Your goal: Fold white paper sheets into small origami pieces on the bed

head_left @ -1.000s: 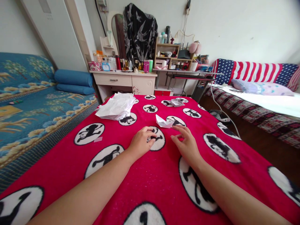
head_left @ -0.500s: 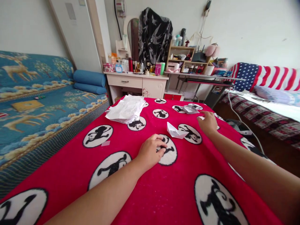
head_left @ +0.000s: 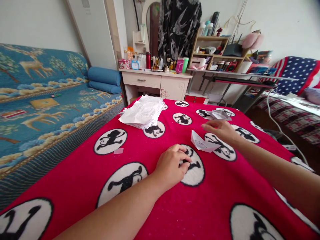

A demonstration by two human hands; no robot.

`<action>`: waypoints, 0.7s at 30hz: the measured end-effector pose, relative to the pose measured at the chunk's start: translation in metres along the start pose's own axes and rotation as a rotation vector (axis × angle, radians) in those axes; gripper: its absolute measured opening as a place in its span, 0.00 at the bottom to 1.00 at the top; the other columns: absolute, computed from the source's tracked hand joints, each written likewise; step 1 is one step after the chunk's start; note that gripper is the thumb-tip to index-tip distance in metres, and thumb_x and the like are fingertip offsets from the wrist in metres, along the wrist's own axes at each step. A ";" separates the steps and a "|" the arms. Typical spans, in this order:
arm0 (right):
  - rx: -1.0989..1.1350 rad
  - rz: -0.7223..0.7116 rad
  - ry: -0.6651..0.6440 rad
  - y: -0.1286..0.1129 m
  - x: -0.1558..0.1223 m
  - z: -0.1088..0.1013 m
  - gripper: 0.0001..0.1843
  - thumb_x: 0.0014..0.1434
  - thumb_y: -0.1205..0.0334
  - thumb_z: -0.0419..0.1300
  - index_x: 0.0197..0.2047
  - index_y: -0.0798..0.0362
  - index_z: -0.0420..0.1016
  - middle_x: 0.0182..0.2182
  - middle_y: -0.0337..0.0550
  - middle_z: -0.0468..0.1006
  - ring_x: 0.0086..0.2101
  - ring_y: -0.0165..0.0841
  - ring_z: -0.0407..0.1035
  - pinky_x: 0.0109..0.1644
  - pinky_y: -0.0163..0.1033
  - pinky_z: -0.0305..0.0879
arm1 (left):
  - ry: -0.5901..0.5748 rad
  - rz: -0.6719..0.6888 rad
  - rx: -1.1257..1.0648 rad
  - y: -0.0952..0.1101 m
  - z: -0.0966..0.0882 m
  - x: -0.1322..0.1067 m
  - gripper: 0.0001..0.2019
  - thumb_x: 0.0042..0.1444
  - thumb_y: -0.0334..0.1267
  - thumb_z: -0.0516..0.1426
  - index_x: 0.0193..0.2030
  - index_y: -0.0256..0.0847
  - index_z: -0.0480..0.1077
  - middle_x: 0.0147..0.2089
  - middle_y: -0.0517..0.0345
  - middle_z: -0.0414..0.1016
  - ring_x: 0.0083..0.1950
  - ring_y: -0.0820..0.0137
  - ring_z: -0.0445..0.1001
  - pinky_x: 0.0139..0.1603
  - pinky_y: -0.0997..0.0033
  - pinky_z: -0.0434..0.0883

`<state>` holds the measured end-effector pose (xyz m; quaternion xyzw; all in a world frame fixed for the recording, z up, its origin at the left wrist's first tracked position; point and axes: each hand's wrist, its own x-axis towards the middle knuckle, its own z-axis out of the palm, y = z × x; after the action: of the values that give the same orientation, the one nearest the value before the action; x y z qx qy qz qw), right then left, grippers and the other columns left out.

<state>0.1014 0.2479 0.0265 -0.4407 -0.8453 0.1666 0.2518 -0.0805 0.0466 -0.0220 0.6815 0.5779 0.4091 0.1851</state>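
Note:
A folded white paper boat (head_left: 203, 144) stands on the red cloth (head_left: 172, 213) near the middle. My left hand (head_left: 173, 163) rests on the cloth just left of the boat, fingers loosely bent, thumb apart, nothing in it. Just beyond the boat and above the cloth, my right hand (head_left: 220, 130) reaches in from the right. Its fingers point left and are loosely bent, with nothing visible in them; the thumb is partly hidden. Behind that hand lies another folded paper piece (head_left: 220, 115), greyish and semi-flat.
A stack of white paper sheets (head_left: 143, 111) lies at the table's far left. A small pale scrap (head_left: 118, 151) is left of my left hand. A blue patterned sofa (head_left: 57, 110) flanks the table. Beyond stands a white dresser (head_left: 142, 80) crowded with bottles.
My right hand has moved left, from beside the farther folded paper to just behind the paper boat. My left hand stays on the cloth. The whole view has shifted somewhat.

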 end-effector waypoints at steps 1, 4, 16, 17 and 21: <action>-0.041 -0.023 -0.127 -0.002 -0.009 0.001 0.18 0.53 0.45 0.60 0.36 0.51 0.80 0.32 0.42 0.80 0.31 0.34 0.71 0.35 0.37 0.62 | 0.002 0.002 0.000 0.000 0.000 0.000 0.09 0.52 0.32 0.58 0.37 0.46 0.79 0.49 0.56 0.73 0.51 0.66 0.71 0.54 0.65 0.69; -0.186 0.020 -0.151 -0.003 -0.037 0.002 0.20 0.49 0.43 0.62 0.38 0.49 0.79 0.32 0.42 0.79 0.30 0.36 0.70 0.31 0.36 0.60 | 0.002 -0.002 -0.001 0.001 0.000 -0.001 0.09 0.52 0.31 0.58 0.37 0.45 0.79 0.50 0.56 0.73 0.51 0.66 0.71 0.54 0.65 0.69; -0.407 0.166 0.232 0.015 -0.047 -0.025 0.17 0.53 0.45 0.57 0.33 0.49 0.78 0.21 0.40 0.72 0.25 0.33 0.65 0.26 0.36 0.48 | -0.009 -0.009 0.010 0.003 0.001 0.000 0.10 0.52 0.31 0.58 0.37 0.46 0.79 0.50 0.56 0.73 0.51 0.66 0.72 0.54 0.65 0.69; -0.447 0.220 0.334 0.023 -0.033 -0.033 0.18 0.53 0.45 0.57 0.36 0.49 0.78 0.24 0.42 0.74 0.27 0.35 0.66 0.27 0.36 0.47 | -0.009 -0.012 0.010 0.003 0.001 0.000 0.10 0.52 0.31 0.58 0.37 0.46 0.79 0.50 0.56 0.73 0.51 0.66 0.72 0.54 0.65 0.69; -0.484 0.322 0.517 0.054 0.022 -0.053 0.19 0.53 0.49 0.58 0.43 0.50 0.79 0.44 0.49 0.76 0.37 0.36 0.66 0.31 0.38 0.49 | -0.007 -0.020 0.004 0.004 0.001 0.001 0.10 0.51 0.30 0.59 0.36 0.46 0.79 0.50 0.57 0.73 0.51 0.66 0.72 0.54 0.65 0.69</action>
<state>0.1570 0.2991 0.0490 -0.6418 -0.6888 -0.1170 0.3160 -0.0773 0.0467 -0.0195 0.6773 0.5848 0.4040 0.1898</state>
